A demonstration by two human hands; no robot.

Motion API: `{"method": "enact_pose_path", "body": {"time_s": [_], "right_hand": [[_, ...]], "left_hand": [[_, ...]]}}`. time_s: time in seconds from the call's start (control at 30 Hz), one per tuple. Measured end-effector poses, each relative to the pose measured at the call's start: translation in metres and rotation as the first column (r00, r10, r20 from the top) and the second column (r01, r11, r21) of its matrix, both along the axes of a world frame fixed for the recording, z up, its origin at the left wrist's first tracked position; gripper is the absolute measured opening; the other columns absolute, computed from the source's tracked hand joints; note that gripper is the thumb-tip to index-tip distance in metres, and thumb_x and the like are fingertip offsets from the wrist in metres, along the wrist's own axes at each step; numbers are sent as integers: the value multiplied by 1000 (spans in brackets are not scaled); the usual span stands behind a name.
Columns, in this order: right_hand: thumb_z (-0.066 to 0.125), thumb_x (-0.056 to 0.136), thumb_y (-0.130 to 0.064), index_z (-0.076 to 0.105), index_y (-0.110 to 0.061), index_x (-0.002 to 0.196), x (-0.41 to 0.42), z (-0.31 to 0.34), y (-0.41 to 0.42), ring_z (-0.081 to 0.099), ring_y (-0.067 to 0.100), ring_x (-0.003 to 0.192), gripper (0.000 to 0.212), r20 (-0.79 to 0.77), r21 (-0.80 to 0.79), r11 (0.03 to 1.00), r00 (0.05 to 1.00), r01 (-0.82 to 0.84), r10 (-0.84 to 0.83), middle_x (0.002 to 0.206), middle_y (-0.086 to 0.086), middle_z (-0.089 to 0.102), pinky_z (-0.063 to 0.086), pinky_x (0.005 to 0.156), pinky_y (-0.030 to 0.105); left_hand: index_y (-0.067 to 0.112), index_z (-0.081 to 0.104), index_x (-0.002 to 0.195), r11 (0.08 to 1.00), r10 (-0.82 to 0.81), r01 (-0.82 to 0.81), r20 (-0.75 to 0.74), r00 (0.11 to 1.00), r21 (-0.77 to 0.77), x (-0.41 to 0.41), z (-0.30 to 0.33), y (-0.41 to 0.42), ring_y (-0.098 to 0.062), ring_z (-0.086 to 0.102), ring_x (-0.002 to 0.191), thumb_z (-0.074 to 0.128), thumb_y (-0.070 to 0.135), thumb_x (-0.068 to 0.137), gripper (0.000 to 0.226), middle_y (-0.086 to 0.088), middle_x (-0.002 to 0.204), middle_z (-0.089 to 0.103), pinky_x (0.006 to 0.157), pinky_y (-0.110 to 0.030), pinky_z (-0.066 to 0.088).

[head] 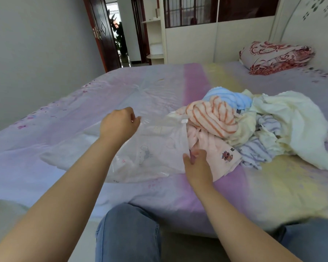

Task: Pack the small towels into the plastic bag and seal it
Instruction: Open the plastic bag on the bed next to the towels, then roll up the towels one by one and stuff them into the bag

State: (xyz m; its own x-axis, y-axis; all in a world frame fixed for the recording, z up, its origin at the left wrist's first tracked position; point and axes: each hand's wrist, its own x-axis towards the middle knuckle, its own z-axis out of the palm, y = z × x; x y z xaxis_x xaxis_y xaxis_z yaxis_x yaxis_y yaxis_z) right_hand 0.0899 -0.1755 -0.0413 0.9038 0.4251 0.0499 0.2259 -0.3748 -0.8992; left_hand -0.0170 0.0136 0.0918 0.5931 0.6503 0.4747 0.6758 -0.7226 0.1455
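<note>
Item: plastic bag, clear, lying flat on the bed in front of you, its mouth turned toward the towel pile and apparently empty.

Holds: your left hand was clenched on the far corner of the bag's mouth, film pinched between thumb and fingers. Your right hand had its fingers closed on the near edge of the mouth, just where it met the pink towel.

Stock: small towels, heaped loose just beside the mouth; the pink one touched the bag, an orange-striped towel lay over it, with blue, cream and lilac-striped pieces behind. None looked packed.

Risks, as judged: the film was slack, so the mouth could have collapsed when you let go with one hand to reach for a towel. Unfolded, bulky towels could have jammed at the opening or left fabric across the seal strip, stopping it from closing.

Markings: a small embroidered creature on the pink towel with a dark character beside it, unreadable. Faint printed figures on the bag; no brand legible.

Surroundings: folded red-patterned quilt at the bed's far end.
</note>
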Motion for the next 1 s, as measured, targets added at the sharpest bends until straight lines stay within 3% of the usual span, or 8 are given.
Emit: {"method": "enact_pose_path", "body": {"time_s": [0.17,0.27,0.43,0.53,0.67,0.83,0.93,1.0], "right_hand": [[55,90,-45,60,-27,108,-16,41,11,56,4,102,26,287,130,929,910,-346,299,109,-13,64,44,88,22],[60,88,-22,61,-19,114,20,70,17,50,18,117,27,535,267,953,845,-141,-24,121,-1,59,40,102,34],[63,82,-38,15,-40,148,115,95,21,22,35,141,82,404,-314,949,902,-23,156,159,11,-9,27,113,44],[53,87,-34,18,-41,145,150,68,14,52,37,116,67,304,-520,854,928,-27,214,149,15,22,47,91,41],[52,77,-31,59,-27,97,161,63,-9,63,29,85,22,343,-13,999,939,46,-39,100,11,63,54,74,42],[57,74,-14,51,-32,80,125,130,-39,57,24,76,20,214,650,757,938,71,-271,81,9,59,48,70,37],[53,74,-7,53,-27,85,91,170,-54,52,11,74,23,234,771,635,950,-53,-206,78,-7,56,44,68,25],[56,72,-12,61,-22,95,77,181,-56,60,18,80,25,230,716,689,970,-114,-78,86,0,65,47,68,27]], "left_hand": [[21,60,99,998,-57,62,116,992,-32,20,-12,-5,-29,61,85,53,47,90,28,0,92,67,67,-33,44],[24,64,111,989,-140,149,254,957,-13,27,-16,3,-23,60,97,55,39,92,26,1,111,59,72,-34,46],[25,70,110,882,-162,348,489,857,-317,42,-33,22,-17,41,134,55,33,95,23,7,134,58,104,-32,36],[27,64,120,743,-99,463,604,791,-484,47,-40,16,-10,39,136,51,30,97,26,12,136,54,106,-26,30],[26,63,123,736,-52,436,599,799,-518,51,-50,12,-13,49,127,45,29,99,29,8,133,58,102,-25,35],[20,56,134,773,-42,356,517,855,-525,57,-46,9,-20,50,129,41,32,101,38,0,138,56,107,-34,36],[32,66,112,880,-69,240,389,919,-410,57,-42,12,-30,52,121,35,41,97,35,0,121,61,102,-42,38],[29,65,118,938,-14,122,315,949,-324,55,-39,11,-31,44,121,39,42,97,37,-5,124,53,102,-42,33]]}}
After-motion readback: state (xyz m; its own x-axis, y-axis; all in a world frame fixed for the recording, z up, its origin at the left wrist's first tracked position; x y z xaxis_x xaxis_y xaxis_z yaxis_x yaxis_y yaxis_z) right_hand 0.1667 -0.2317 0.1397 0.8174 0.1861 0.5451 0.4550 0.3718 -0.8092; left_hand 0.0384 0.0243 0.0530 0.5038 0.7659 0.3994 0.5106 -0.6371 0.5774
